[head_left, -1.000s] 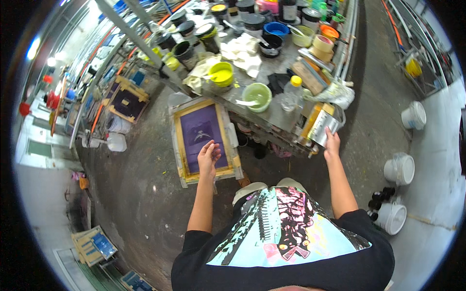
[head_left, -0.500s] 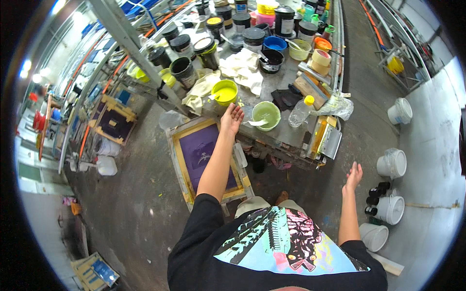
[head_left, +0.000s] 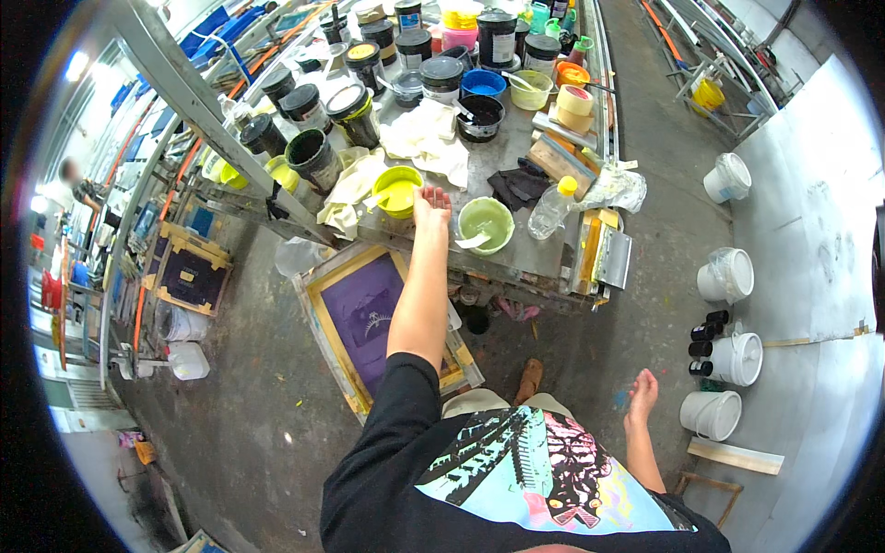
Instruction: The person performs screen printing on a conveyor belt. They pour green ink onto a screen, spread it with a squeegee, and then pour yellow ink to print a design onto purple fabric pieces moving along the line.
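My left hand point(head_left: 431, 206) reaches over the table's near edge, palm turned up and fingers stretched out, holding nothing. Just left of it stands a yellow tub point(head_left: 398, 199) of bright yellow ink with a yellow tool handle over its rim. To its right is a pale green bowl point(head_left: 485, 227) of light green ink with a white spatula in it. Low at my right side hangs my right hand point(head_left: 643, 394), open and bare, away from any object. Below my left forearm, a wooden screen-printing frame point(head_left: 355, 300) with purple mesh leans by the table.
Black ink jars point(head_left: 304, 109) and other tubs crowd the back of the table. White rags point(head_left: 426, 138), a clear bottle point(head_left: 551, 210) with a yellow cap and a dark cloth point(head_left: 513, 188) lie nearer. White buckets point(head_left: 735, 358) line the right wall. A metal post point(head_left: 198, 101) rises at left.
My left hand has come closer to the yellow tub. My right hand has dropped lower. The view has shifted, so the table sits further left.
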### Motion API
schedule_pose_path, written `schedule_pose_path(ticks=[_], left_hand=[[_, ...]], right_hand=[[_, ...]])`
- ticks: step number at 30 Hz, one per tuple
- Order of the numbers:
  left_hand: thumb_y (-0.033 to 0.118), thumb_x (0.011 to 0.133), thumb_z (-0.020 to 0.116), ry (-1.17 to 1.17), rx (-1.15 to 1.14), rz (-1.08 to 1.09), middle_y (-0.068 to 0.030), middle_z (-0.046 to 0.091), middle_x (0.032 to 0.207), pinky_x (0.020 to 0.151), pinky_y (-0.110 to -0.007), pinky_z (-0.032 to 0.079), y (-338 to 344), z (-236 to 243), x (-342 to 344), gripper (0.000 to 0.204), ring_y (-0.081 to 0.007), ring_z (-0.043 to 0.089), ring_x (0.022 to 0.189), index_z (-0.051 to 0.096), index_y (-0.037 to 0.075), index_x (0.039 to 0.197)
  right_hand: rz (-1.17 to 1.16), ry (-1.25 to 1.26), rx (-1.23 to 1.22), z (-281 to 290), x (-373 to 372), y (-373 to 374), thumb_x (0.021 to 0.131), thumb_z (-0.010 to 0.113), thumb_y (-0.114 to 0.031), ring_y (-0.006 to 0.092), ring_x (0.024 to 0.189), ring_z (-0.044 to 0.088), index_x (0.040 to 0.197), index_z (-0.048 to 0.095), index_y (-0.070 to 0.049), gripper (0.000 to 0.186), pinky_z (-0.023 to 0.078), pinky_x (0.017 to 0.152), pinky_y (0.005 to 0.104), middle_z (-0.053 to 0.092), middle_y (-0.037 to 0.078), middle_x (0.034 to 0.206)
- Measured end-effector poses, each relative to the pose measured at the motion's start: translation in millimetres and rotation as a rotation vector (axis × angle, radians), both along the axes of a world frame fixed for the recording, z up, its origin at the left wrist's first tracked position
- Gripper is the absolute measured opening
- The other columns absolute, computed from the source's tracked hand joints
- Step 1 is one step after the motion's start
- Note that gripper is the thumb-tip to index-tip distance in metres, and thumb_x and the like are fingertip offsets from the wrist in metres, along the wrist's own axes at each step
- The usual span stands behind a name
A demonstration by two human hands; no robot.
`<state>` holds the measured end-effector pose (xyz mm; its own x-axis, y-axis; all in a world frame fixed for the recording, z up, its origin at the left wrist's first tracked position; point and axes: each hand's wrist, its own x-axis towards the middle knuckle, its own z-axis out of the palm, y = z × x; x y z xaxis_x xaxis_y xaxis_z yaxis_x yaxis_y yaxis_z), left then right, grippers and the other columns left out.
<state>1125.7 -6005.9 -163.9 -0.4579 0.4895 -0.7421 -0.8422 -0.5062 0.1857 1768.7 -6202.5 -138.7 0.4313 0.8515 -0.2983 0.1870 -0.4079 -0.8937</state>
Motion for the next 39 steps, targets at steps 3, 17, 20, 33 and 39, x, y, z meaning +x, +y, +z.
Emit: schedule_pose_path(ticks=[3,17,20,33,39], left_hand=[[0.030,0.093,0.070,0.071,-0.050,-0.028,0.0017,0.062,0.093,0.073,-0.038,0.053,-31,-7,-4,0.020,-0.0177,0.062,0.089,0.062,0.013,0.098],[0.022,0.080,0.077,0.346,-0.302,-0.157,-0.0056,0.054,0.112,0.079,-0.053,0.056,-150,27,-9,0.032,-0.0242,0.049,0.100,0.060,0.013,0.106],[0.014,0.085,0.071,0.422,-0.233,-0.097,-0.0025,0.059,0.099,0.082,-0.053,0.057,-174,26,-3,0.017,-0.0182,0.056,0.088,0.057,0.013,0.093],[0.009,0.090,0.070,0.691,0.015,-0.228,-0.0056,0.063,0.114,0.096,-0.039,0.057,-327,92,146,0.065,-0.0163,0.065,0.107,0.040,0.004,0.148],[0.013,0.091,0.070,0.580,-0.013,-0.225,-0.0050,0.066,0.124,0.098,-0.037,0.055,-325,63,209,0.050,-0.0164,0.065,0.113,0.055,0.003,0.138]], right_hand=[[0.174,-0.020,0.015,13,-23,-3,0.104,0.062,-0.033,0.0069,0.088,0.057,0.126,0.063,-0.009,0.032,0.045,0.074,0.0233,0.063,-0.003,0.100],[1.092,0.047,0.355,111,-232,42,0.099,0.066,-0.013,0.0081,0.077,0.059,0.117,0.067,-0.002,0.021,0.050,0.071,0.0257,0.066,0.001,0.086],[1.335,0.052,0.506,162,-302,49,0.097,0.067,-0.008,0.0101,0.077,0.059,0.117,0.066,-0.002,0.021,0.049,0.070,0.0268,0.064,0.003,0.088],[1.863,-0.414,0.519,190,-487,100,0.093,0.072,-0.042,0.0296,0.077,0.062,0.120,0.069,-0.009,0.043,0.050,0.072,0.0418,0.062,0.012,0.087],[2.156,-0.487,1.116,188,-416,90,0.095,0.067,-0.030,0.0332,0.083,0.067,0.102,0.072,-0.013,0.019,0.055,0.071,0.0465,0.064,0.011,0.092]])
